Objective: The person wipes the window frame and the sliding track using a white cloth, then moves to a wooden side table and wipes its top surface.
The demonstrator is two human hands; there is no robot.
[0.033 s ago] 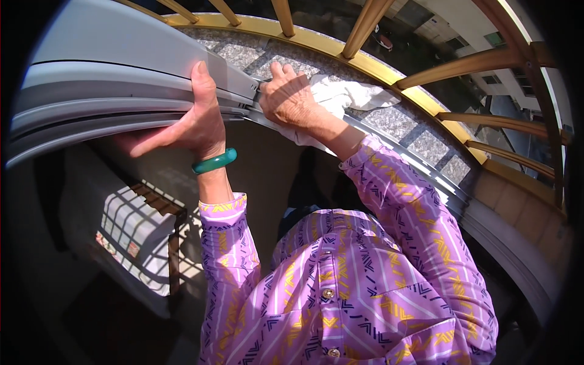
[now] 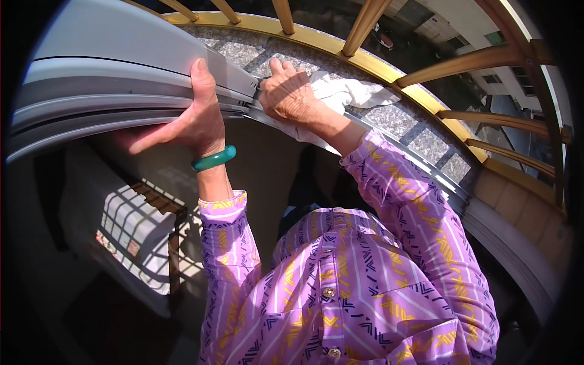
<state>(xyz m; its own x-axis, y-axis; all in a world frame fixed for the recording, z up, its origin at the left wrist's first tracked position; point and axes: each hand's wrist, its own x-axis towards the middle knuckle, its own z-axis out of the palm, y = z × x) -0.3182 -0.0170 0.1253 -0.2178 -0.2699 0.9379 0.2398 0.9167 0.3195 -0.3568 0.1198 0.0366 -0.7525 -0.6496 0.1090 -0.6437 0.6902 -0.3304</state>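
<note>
Along the speckled grey stone ledge [image 2: 426, 137], we are curling our right hand [image 2: 289, 98] around a bunched white cloth [image 2: 350, 93] beside the pale-grey metal window frame [image 2: 121, 76] that our left hand [image 2: 204, 125] is clasping, thumb spread; wiping is apparently going on, what is remaining not showing.

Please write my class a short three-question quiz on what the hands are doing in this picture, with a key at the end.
1. True or false: the left hand is touching the grey frame.

2. Which thing is at the right hand?
A) a wooden spoon
B) a white cloth
C) a blue bucket

3. Fill in the colour: the bangle is ____.

Key: 1 true; 2 B; 3 green.
</note>
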